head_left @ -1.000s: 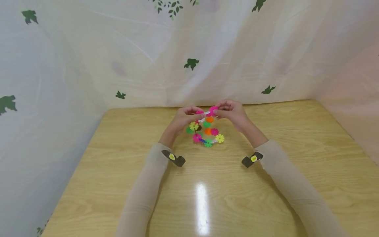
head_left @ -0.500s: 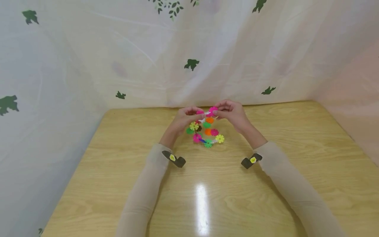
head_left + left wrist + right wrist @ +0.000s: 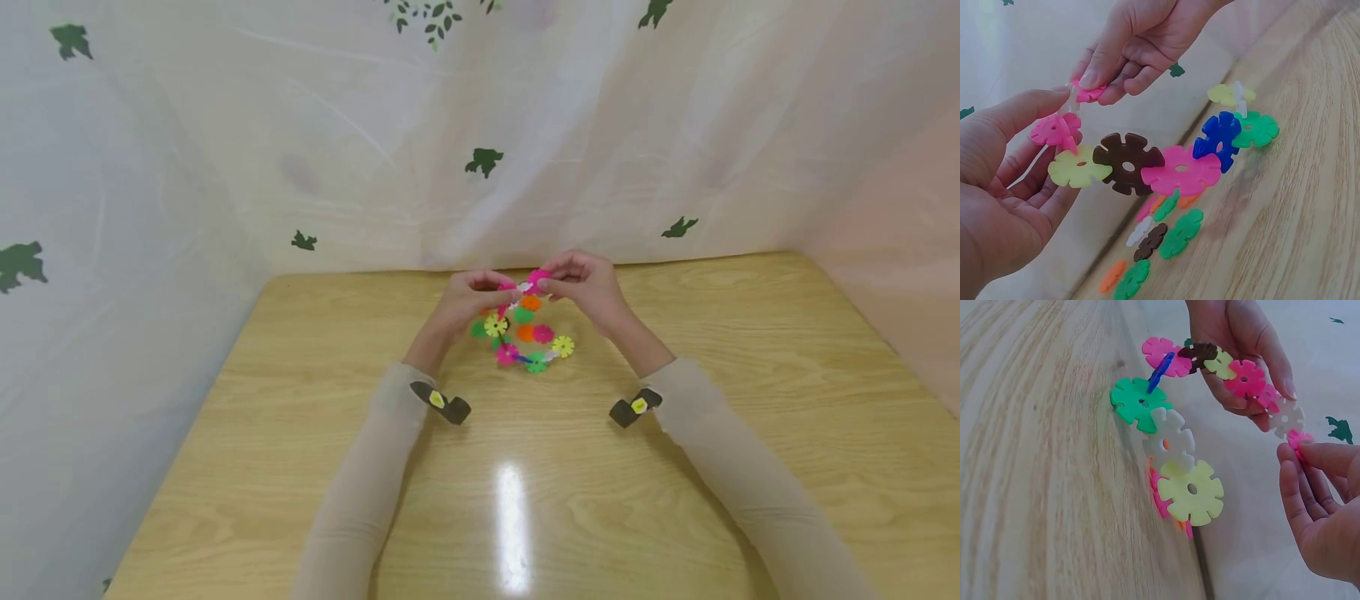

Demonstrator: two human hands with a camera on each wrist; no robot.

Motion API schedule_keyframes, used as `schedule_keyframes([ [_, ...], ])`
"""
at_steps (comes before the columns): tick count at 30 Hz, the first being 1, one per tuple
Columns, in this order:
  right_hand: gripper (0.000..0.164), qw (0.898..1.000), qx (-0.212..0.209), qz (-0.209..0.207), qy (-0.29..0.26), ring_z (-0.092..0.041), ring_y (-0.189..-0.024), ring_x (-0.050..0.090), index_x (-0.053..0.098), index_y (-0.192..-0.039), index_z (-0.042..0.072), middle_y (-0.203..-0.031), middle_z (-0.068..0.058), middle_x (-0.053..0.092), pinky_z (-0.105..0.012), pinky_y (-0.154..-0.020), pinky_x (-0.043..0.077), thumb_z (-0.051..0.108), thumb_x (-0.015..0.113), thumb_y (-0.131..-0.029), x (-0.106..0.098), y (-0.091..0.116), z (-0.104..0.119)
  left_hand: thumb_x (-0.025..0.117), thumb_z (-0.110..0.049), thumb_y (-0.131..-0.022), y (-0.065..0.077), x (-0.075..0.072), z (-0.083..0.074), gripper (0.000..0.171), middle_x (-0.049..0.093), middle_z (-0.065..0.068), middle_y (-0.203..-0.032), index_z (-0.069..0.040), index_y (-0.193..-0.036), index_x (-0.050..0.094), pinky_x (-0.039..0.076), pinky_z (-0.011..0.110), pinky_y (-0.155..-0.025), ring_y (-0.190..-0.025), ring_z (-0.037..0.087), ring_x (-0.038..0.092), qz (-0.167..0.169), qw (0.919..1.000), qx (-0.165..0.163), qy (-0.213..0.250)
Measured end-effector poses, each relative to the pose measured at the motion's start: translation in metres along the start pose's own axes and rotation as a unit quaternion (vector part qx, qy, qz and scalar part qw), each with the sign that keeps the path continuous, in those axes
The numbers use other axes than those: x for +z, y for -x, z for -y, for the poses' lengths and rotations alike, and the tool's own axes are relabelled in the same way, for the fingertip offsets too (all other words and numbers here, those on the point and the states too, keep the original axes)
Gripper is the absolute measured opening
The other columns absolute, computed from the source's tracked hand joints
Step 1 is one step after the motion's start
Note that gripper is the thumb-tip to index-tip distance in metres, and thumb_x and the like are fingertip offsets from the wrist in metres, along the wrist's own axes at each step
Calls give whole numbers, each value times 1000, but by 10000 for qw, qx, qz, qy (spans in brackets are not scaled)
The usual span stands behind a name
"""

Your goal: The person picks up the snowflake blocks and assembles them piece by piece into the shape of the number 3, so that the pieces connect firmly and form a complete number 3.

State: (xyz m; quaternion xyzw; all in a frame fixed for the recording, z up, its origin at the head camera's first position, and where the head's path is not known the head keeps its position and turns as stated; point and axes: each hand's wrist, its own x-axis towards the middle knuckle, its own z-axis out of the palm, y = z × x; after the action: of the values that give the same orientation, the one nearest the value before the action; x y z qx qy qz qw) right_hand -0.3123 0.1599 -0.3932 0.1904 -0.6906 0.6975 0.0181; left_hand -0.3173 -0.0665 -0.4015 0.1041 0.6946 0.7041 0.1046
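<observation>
A chain of notched plastic snowflake discs (image 3: 1169,178) hangs in a curve between my hands and the table. Its discs are pink, yellow, brown, blue, green and white, slotted into one another at angles. My left hand (image 3: 465,302) holds the chain near its upper end, thumb at a white disc (image 3: 1282,419) with pink ones beside it. Facing it, my right hand (image 3: 588,287) pinches the pink disc (image 3: 1088,92) at the tip between thumb and fingers, right against the white one. A yellow disc (image 3: 1179,494) forms the chain's other end.
Loose discs lie on the wooden table (image 3: 570,467) behind and under the chain, among them an orange disc (image 3: 531,303), a green disc (image 3: 1182,232) and a brown disc (image 3: 1149,242). A pale curtain (image 3: 360,183) with green leaf shapes stands along the table's back edge.
The hanging lower part of the chain has swung slightly to the right. Both hands stay almost in place, with the same grips on the discs.
</observation>
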Motion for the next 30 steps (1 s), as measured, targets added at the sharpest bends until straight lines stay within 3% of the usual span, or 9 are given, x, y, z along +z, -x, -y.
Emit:
schedule_keyframes([
  [7, 16, 9998, -71, 127, -105, -17, -76, 73, 66, -104, -13, -87, 3, 77, -24, -67, 63, -5, 71, -91, -3, 1, -2, 83, -8, -84, 1, 1, 1, 10, 74, 1, -85, -8, -92, 76, 57, 33, -79, -78, 15, 66, -17, 9999, 105, 22],
  [24, 12, 9991, -100, 269, -309, -18, -72, 71, 69, -101, -12, -87, 0, 78, -28, -69, 64, -6, 72, -90, -4, -1, -4, 82, -5, -84, 1, 5, -2, 8, 74, -2, -82, -9, -88, 77, 57, 24, -73, -77, 13, 65, -68, 9998, 128, 153],
  [30, 9, 9988, 48, 188, -456, -18, -73, 72, 72, -100, -4, -88, 0, 78, -28, -68, 64, -5, 72, -91, 0, 0, -4, 80, -6, -86, 1, 1, -3, 10, 73, 0, -88, -9, -95, 76, 60, 33, -85, -82, 14, 66, 117, 9997, -30, 208],
])
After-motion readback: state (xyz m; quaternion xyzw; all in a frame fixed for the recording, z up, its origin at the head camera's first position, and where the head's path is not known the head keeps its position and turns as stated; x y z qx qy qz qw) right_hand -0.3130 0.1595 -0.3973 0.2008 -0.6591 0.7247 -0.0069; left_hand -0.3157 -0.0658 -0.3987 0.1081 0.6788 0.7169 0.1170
